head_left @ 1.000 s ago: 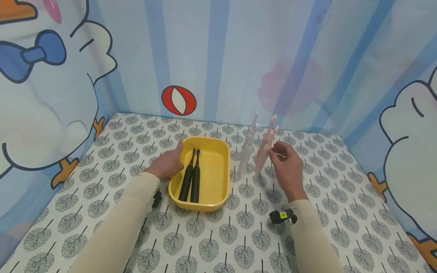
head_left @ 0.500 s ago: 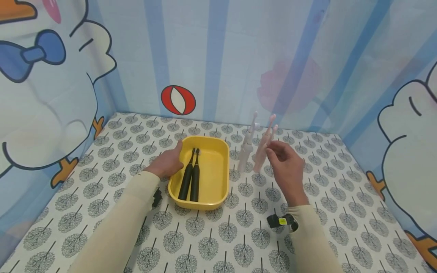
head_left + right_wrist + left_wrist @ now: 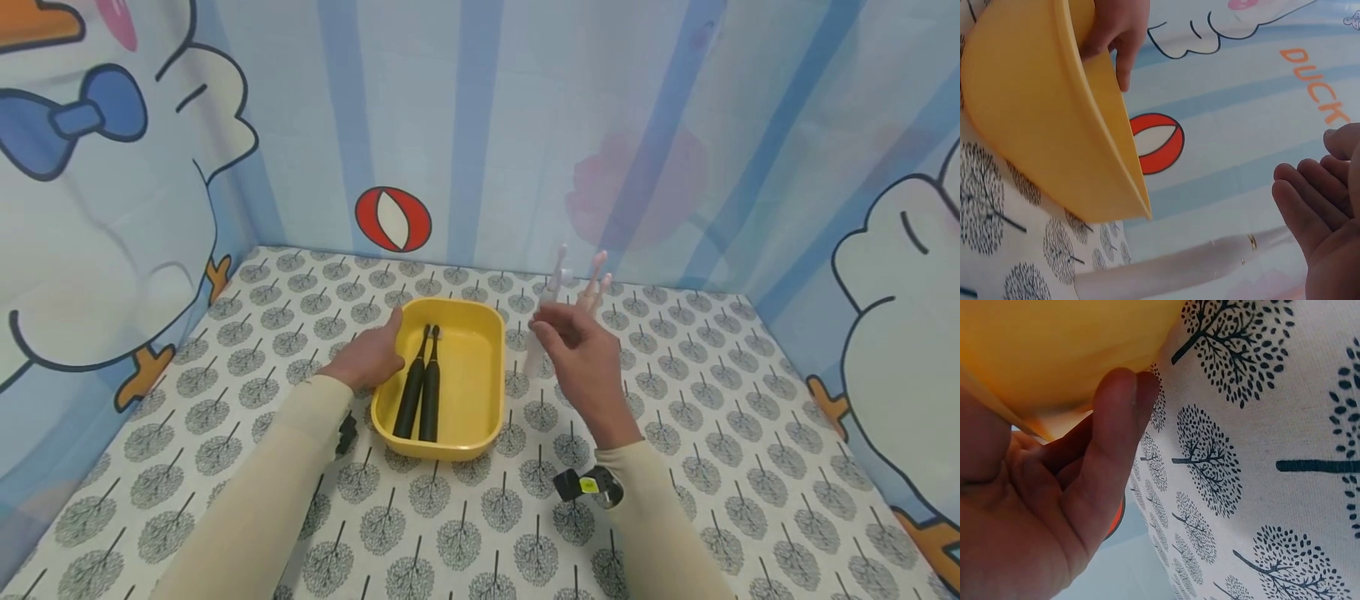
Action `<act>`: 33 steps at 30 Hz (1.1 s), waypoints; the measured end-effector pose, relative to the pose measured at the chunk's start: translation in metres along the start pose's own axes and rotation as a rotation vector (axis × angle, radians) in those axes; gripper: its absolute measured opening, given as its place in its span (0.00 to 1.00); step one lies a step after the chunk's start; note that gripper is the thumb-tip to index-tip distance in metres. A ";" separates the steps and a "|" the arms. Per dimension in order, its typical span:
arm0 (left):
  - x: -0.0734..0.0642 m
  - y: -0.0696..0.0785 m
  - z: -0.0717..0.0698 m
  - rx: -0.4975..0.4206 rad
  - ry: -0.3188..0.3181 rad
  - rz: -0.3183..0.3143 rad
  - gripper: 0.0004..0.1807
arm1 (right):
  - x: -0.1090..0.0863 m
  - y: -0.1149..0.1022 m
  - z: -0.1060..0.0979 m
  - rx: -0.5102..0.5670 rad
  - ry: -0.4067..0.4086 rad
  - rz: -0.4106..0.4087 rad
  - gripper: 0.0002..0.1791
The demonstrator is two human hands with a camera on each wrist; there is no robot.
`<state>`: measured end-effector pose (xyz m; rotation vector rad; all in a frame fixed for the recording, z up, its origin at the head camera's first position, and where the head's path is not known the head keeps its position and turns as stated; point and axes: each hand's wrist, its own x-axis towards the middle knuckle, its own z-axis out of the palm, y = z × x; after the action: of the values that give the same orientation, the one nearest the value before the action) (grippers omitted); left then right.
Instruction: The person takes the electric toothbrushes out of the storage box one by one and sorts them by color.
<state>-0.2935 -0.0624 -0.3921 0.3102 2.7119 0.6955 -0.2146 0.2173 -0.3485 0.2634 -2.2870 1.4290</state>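
Observation:
My left hand (image 3: pixel 366 358) grips the left rim of a yellow plastic tray (image 3: pixel 472 392); its thumb lies over the edge, and fingers show under the wall (image 3: pixel 1054 350) in the left wrist view. Two black electric toothbrushes (image 3: pixel 430 400) lie side by side in the tray's left half. Right of it, my right hand (image 3: pixel 585 367) hovers with loosely bent fingers and nothing in them. Pale white electric toothbrushes (image 3: pixel 535 360) stand just beyond its fingertips, one handle (image 3: pixel 1166 269) showing apart from the hand. Pink toothbrush heads (image 3: pixel 597 265) rise behind the hand, their handles mostly hidden.
A white cloth with grey tree prints (image 3: pixel 457 533) covers the table. Behind it hangs a blue-striped curtain (image 3: pixel 517 142) with duck drawings, which also runs along both sides. A black device with a yellow-green label (image 3: pixel 588 485) sits on my right wrist.
My right hand has moved left, from beside the pink toothbrushes to in front of them, close to the white ones. The left hand, tray and black toothbrushes stay put.

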 end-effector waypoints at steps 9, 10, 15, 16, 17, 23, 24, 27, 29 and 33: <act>0.000 0.000 -0.002 0.008 -0.004 -0.014 0.45 | 0.015 -0.012 0.027 -0.117 -0.142 0.058 0.15; 0.000 0.000 -0.002 0.007 -0.005 -0.016 0.45 | 0.017 -0.012 0.030 -0.127 -0.166 0.077 0.17; 0.000 0.000 0.000 -0.004 -0.010 -0.017 0.45 | 0.023 -0.014 0.047 -0.157 -0.274 0.200 0.21; 0.000 0.000 0.000 -0.007 -0.011 -0.017 0.45 | 0.024 -0.014 0.050 -0.162 -0.284 0.224 0.21; 0.001 0.000 0.000 -0.008 -0.011 -0.017 0.45 | 0.025 -0.015 0.053 -0.161 -0.298 0.250 0.21; 0.000 0.000 -0.001 0.012 0.000 -0.008 0.45 | 0.028 -0.010 0.067 -0.199 -0.384 0.328 0.23; 0.000 0.000 -0.001 0.018 0.002 -0.008 0.45 | 0.029 -0.009 0.069 -0.206 -0.395 0.332 0.23; -0.001 0.001 -0.002 0.030 0.005 -0.011 0.45 | 0.029 -0.006 0.073 -0.211 -0.428 0.345 0.25; -0.001 0.002 -0.002 0.038 0.007 -0.013 0.45 | 0.029 -0.005 0.075 -0.220 -0.455 0.343 0.25; -0.001 0.003 -0.001 0.045 0.010 -0.023 0.45 | 0.031 -0.003 0.079 -0.224 -0.504 0.348 0.26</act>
<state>-0.2931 -0.0606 -0.3896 0.2858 2.7389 0.6324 -0.2615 0.1474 -0.3618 0.1753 -3.0007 1.3588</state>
